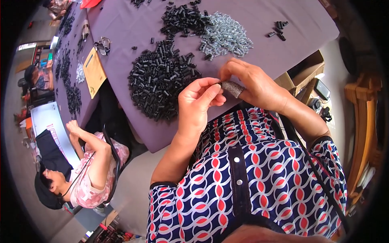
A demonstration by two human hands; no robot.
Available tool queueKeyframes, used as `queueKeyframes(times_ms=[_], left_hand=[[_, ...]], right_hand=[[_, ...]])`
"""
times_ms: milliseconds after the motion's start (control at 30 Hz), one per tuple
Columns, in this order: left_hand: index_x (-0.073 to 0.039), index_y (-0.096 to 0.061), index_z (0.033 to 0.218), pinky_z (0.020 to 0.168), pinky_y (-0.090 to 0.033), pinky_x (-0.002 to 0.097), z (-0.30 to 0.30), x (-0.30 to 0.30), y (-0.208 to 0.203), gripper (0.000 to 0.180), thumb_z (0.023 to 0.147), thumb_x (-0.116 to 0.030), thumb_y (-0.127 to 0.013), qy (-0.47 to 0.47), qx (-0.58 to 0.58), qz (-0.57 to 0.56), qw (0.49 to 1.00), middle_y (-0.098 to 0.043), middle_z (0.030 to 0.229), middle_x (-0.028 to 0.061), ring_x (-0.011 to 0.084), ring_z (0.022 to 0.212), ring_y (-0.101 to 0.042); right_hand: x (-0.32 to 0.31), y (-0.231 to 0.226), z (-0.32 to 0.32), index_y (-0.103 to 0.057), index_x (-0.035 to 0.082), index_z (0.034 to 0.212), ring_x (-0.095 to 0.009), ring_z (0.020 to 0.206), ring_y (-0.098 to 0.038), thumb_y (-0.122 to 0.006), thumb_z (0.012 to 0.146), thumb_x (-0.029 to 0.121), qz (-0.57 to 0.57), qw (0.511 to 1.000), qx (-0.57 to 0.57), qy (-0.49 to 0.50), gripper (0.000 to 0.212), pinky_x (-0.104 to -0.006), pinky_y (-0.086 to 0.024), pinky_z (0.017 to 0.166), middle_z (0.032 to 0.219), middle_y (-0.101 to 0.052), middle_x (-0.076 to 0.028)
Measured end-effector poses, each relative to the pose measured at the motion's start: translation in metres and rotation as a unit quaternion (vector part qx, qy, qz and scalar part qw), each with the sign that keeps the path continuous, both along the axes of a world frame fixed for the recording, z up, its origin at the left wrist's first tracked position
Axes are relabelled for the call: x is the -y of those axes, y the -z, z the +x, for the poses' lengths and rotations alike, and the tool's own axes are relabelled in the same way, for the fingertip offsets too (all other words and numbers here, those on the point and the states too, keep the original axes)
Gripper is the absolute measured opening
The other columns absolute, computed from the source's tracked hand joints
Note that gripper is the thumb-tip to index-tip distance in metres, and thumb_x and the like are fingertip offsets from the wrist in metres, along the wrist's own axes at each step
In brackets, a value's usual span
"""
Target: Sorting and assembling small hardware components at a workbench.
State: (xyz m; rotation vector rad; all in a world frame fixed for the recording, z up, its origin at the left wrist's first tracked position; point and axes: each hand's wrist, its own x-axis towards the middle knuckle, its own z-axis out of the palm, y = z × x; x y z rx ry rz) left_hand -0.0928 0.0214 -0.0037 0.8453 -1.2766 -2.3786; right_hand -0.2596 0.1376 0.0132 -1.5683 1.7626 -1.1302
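Note:
My left hand (196, 101) is closed in a pinch at the table's near edge, its thumb and forefinger on a tiny dark piece mostly hidden by the fingertips. Close against it, my right hand (257, 87) has its fingers curled toward the same spot; a grey, speckled sleeve (232, 88) covers its thumb. What the right fingertips grip cannot be made out. Just left of my hands lies a large heap of short black plastic tubes (158, 79). Beyond them sit a pile of small silver springs (226, 35) and another heap of black parts (182, 19).
Several loose black pieces (278, 30) lie at the right of the purple-covered table (300, 16). A yellow envelope (94, 73) and eyeglasses (103, 44) are at left. Another person (91, 162) sits at the left. A cardboard box (306, 73) stands beyond my right arm.

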Motion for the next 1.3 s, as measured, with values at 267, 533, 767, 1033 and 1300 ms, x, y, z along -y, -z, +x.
queueKeyframes(times_ms=[267, 533, 767, 1033, 1300], left_hand=[[0.005, -0.066, 0.109, 0.070, -0.055, 0.0229, 0.006, -0.011, -0.004, 0.018, 0.094, -0.004, -0.064, 0.048, 0.046, -0.178, 0.982, -0.070, 0.093, 0.0070, 0.0119, 0.076, -0.068], [0.005, -0.065, 0.108, 0.071, -0.054, 0.0234, 0.008, -0.011, 0.000, 0.016, 0.094, -0.002, -0.063, 0.060, 0.023, -0.183, 0.981, -0.069, 0.093, 0.0064, 0.0113, 0.076, -0.067], [0.007, -0.064, 0.107, 0.069, -0.053, 0.0226, 0.016, -0.008, -0.003, 0.015, 0.093, 0.002, -0.060, 0.136, 0.004, -0.206, 0.969, -0.066, 0.091, 0.0063, 0.0103, 0.076, -0.066], [0.004, -0.063, 0.109, 0.069, -0.050, 0.0215, 0.020, -0.002, -0.006, 0.017, 0.099, -0.009, -0.057, 0.229, -0.072, 0.002, 0.971, -0.064, 0.089, 0.0030, 0.0084, 0.075, -0.062], [0.000, -0.061, 0.100, 0.069, -0.048, 0.0217, 0.020, 0.007, 0.013, 0.014, 0.101, -0.013, -0.053, 0.139, -0.068, -0.163, 0.974, -0.060, 0.083, 0.0010, 0.0074, 0.073, -0.057]], right_hand=[[-0.008, -0.005, 0.001, -0.060, 0.001, 0.095, -0.016, 0.073, -0.059, -0.069, 0.081, -0.001, 0.022, 0.996, 0.086, 0.006, 0.017, -0.0295, -0.049, 0.067, 0.081, -0.058, -0.006], [-0.008, -0.013, 0.000, -0.061, 0.000, 0.095, -0.010, 0.077, -0.060, -0.067, 0.080, -0.006, 0.092, 0.984, 0.152, 0.002, 0.017, -0.0270, -0.049, 0.069, 0.083, -0.062, -0.003], [-0.007, -0.009, -0.006, -0.060, 0.000, 0.097, -0.008, 0.080, -0.061, -0.070, 0.078, -0.005, 0.113, 0.936, 0.329, -0.064, 0.022, -0.0223, -0.048, 0.070, 0.086, -0.064, -0.001], [0.003, 0.007, -0.003, -0.056, 0.001, 0.104, -0.007, 0.076, -0.059, -0.080, 0.081, 0.014, 0.117, 0.814, 0.551, -0.145, 0.036, -0.0194, -0.046, 0.065, 0.086, -0.063, 0.000], [0.073, 0.007, -0.050, -0.064, 0.005, 0.098, -0.024, 0.083, -0.066, -0.069, 0.084, 0.009, -0.017, 0.988, -0.134, 0.073, 0.015, -0.0368, -0.052, 0.071, 0.095, -0.065, -0.010]])
